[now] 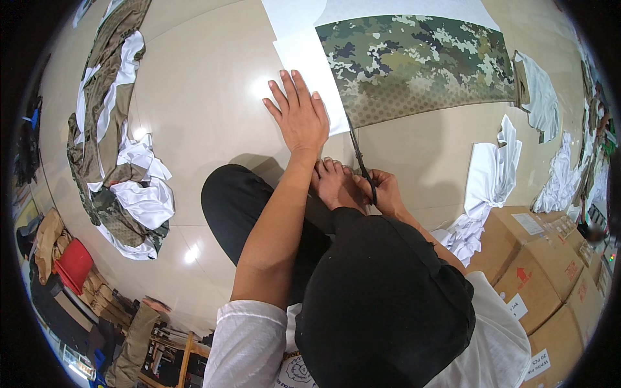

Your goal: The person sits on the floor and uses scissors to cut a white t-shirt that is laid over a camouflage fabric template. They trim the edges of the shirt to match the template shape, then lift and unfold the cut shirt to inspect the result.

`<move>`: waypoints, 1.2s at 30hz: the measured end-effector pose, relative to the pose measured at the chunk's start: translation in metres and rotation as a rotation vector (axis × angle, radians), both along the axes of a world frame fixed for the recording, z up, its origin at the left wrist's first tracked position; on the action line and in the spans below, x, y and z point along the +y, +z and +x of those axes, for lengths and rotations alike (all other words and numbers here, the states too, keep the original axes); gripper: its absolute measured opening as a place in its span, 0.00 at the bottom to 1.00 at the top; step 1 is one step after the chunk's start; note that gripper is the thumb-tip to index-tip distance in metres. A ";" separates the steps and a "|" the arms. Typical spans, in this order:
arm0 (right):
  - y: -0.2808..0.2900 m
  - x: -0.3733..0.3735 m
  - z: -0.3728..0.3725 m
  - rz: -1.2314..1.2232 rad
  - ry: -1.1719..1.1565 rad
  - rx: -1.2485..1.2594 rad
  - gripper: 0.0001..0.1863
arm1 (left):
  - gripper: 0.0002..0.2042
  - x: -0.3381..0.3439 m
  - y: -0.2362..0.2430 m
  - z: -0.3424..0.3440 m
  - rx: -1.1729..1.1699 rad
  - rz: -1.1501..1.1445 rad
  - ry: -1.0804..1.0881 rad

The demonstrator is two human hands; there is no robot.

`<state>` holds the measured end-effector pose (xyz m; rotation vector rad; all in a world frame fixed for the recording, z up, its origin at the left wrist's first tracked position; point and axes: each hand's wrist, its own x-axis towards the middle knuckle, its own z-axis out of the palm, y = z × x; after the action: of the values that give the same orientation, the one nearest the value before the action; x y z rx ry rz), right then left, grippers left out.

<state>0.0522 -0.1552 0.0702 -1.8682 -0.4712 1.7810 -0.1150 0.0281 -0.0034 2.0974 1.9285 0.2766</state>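
A camouflage fabric panel [417,68] in green, brown and pale tones lies on the floor, with a white border [307,55] along its left side. My left hand [299,119] rests flat on that border, fingers spread, palm side hidden. Close to my bare foot [339,184], my right hand [387,193] grips the dark handles of a pair of scissors [358,152]. The scissors' blades point away from me and meet the fabric's near edge, where the white border joins the camouflage print. How far apart the blades are, I cannot tell.
Crumpled camouflage and white cloth [123,161] lies along the left. Near the right side are white cloth scraps [488,171] and a pale folded piece [540,94]. Cardboard boxes [537,271] stand at the lower right. A red object [72,265] sits among clutter at lower left.
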 end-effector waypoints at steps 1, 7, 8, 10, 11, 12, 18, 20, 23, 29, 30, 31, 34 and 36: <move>0.001 0.002 0.000 -0.001 0.001 0.003 0.20 | 0.34 0.000 0.000 0.000 0.001 0.001 0.001; -0.015 0.016 0.001 0.016 -0.010 0.018 0.20 | 0.35 0.000 0.001 0.001 -0.014 -0.009 0.004; -0.017 0.019 0.002 0.025 -0.015 0.024 0.20 | 0.35 0.000 0.001 0.001 -0.016 -0.010 0.005; -0.014 0.028 0.000 0.041 -0.023 0.036 0.20 | 0.35 0.000 0.000 0.000 -0.018 -0.009 0.006; -0.013 0.030 -0.001 0.042 -0.035 0.046 0.19 | 0.35 0.000 0.000 0.000 -0.018 -0.008 0.007; -0.012 0.032 -0.002 0.044 -0.048 0.054 0.19 | 0.35 0.000 0.000 0.000 -0.020 -0.008 0.007; -0.010 0.041 -0.007 0.027 -0.086 0.066 0.18 | 0.35 0.000 0.001 0.001 -0.016 -0.015 0.009; -0.012 0.040 -0.007 0.020 -0.083 0.066 0.18 | 0.35 0.000 0.001 0.000 -0.020 -0.016 0.010; -0.016 0.039 -0.007 0.032 -0.086 0.055 0.18 | 0.35 0.000 0.001 0.000 -0.014 -0.012 0.005; -0.011 0.041 -0.006 0.030 -0.056 0.031 0.18 | 0.35 0.000 0.000 0.000 -0.020 -0.004 0.010; -0.011 0.041 -0.006 0.030 -0.061 0.033 0.18 | 0.35 0.000 0.000 0.000 -0.019 -0.002 0.009; -0.012 0.040 -0.006 0.030 -0.066 0.035 0.18 | 0.35 0.000 0.000 0.000 -0.018 -0.001 0.008; -0.014 0.038 -0.005 0.030 -0.067 0.031 0.18 | 0.35 0.000 0.000 0.001 -0.017 0.006 0.009; -0.013 0.039 -0.007 0.031 -0.080 0.039 0.18 | 0.35 0.000 0.000 0.001 -0.020 0.006 0.012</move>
<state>0.0454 -0.1164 0.0571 -1.8022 -0.4017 1.7446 -0.1141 0.0281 -0.0030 2.0800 1.9320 0.3049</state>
